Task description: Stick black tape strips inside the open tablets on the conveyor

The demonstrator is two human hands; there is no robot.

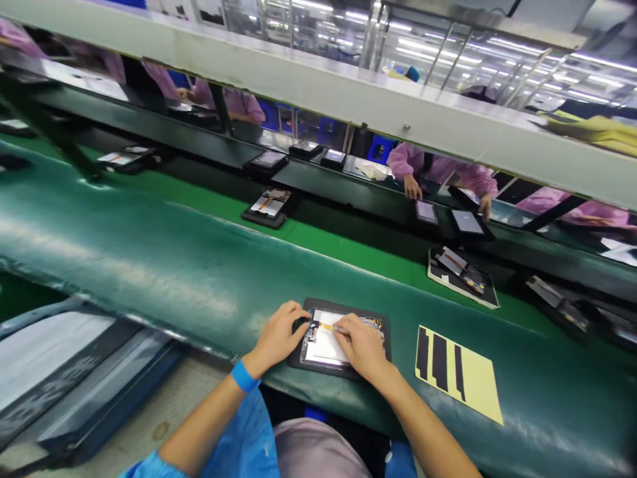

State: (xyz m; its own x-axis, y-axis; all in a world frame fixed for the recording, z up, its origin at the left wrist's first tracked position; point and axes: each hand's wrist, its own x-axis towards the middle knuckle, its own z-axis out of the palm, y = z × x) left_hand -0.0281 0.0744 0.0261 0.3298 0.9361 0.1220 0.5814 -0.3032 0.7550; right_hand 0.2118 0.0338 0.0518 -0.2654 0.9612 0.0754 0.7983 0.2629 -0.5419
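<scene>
An opened tablet-like device (326, 352) with white panels and exposed circuitry lies in a black tray (318, 369) on the green work surface. My left hand (281, 332), a blue band at its wrist, is at the tray's left edge, thumb and forefinger near the device's side; what they hold, if anything, is too small to name. Over the middle of the device my right hand (362, 345) has its fingers pressed together at an orange strip (326, 326); their grip is unclear. To the right lies a yellow sheet (480, 378) bearing black strips (440, 362).
Beyond the green mat (189, 245), a belt (343, 247) carries more devices in trays (269, 204). One device rests on a pale-edged board (462, 273) at the right. Across the line, a person in pink sleeves (478, 178) handles devices. A white beam (318, 73) crosses above.
</scene>
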